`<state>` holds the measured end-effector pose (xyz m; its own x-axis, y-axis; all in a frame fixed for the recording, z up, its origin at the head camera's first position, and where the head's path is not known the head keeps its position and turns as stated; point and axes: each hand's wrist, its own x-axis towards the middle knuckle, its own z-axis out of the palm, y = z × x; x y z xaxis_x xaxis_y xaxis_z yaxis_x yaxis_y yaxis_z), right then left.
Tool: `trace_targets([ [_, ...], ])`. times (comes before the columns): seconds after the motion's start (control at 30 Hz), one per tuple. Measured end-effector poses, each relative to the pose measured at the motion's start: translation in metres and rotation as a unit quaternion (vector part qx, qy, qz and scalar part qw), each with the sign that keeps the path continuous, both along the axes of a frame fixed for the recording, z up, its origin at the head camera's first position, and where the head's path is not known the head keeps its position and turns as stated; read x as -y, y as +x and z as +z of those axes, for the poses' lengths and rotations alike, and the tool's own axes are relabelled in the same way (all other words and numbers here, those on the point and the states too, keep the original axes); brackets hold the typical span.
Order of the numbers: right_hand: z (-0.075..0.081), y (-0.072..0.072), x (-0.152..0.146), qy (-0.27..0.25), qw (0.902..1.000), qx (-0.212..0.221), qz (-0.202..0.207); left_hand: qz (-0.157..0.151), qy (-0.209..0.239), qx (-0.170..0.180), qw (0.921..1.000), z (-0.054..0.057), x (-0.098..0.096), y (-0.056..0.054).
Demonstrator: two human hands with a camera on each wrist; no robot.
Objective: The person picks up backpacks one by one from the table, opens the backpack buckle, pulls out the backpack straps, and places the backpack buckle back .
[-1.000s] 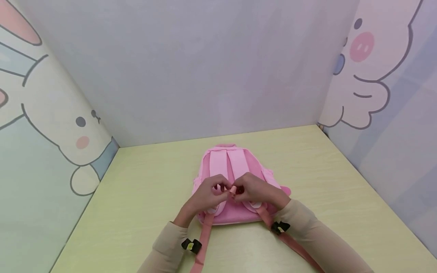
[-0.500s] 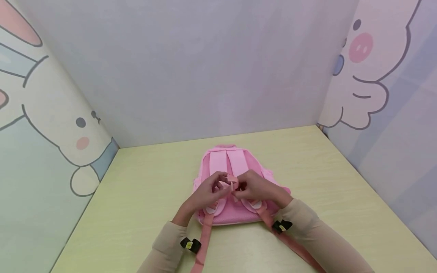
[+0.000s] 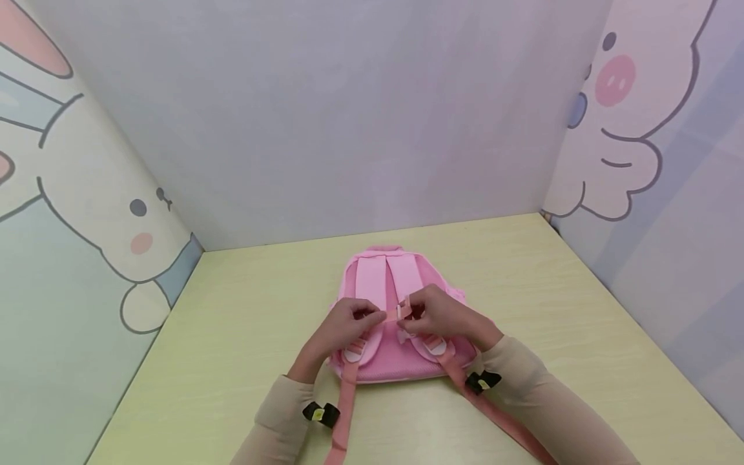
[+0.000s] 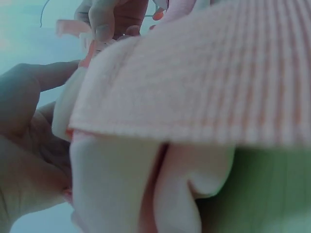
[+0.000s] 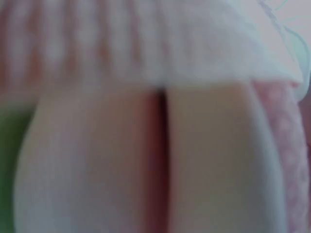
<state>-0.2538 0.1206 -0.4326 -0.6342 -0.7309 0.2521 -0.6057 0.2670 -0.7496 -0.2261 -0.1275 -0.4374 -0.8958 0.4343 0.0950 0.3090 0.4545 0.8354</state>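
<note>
A pink backpack (image 3: pixel 378 368) lies on the table with its shoulder straps facing up. Between the two shoulder straps runs a narrow salmon chest strap (image 3: pixel 391 315) with a small white buckle piece (image 3: pixel 398 312). My left hand (image 3: pixel 343 323) pinches the strap to the left of this piece. On the other side, my right hand (image 3: pixel 442 313) pinches the strap by the white piece, a short end standing up at its fingertips. In the left wrist view, a ribbed webbing (image 4: pixel 218 82) fills the foreground and partly hides the hands. The right wrist view is blurred webbing and padding.
Salmon webbing tails (image 3: pixel 345 407) hang from the shoulder straps towards the front edge, passing near both sleeves. White adjusters (image 3: pixel 434 347) join them to the padding. The pale yellow table (image 3: pixel 250 303) meets walls behind and at both sides.
The hands have moved apart. The left has shifted slightly left and the right slightly up and right, so the chest strap now shows stretched flat between them.
</note>
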Motion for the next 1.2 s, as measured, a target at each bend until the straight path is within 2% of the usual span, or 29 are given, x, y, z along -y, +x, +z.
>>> trace_targets([
  [0.47,0.004,-0.005,-0.007,0.037,0.9993,-0.004,0.01,0.023,0.067,0.055,0.9959,-0.002,0.005,0.001],
  [0.7,0.007,-0.006,-0.011,0.068,0.9973,-0.028,0.001,0.03,0.07,0.051,0.9958,-0.001,0.007,-0.001],
  [0.9,0.009,-0.007,-0.011,0.079,0.9966,-0.024,0.004,0.025,0.066,0.05,0.9962,0.0,0.006,-0.002],
  [1.03,0.01,-0.006,-0.013,0.078,0.9965,-0.002,0.03,0.026,0.067,0.045,0.9964,-0.001,0.007,-0.002],
  [1.2,0.007,-0.004,-0.014,0.07,0.9921,0.036,0.098,-0.003,0.062,0.044,0.9971,-0.003,0.008,-0.003],
])
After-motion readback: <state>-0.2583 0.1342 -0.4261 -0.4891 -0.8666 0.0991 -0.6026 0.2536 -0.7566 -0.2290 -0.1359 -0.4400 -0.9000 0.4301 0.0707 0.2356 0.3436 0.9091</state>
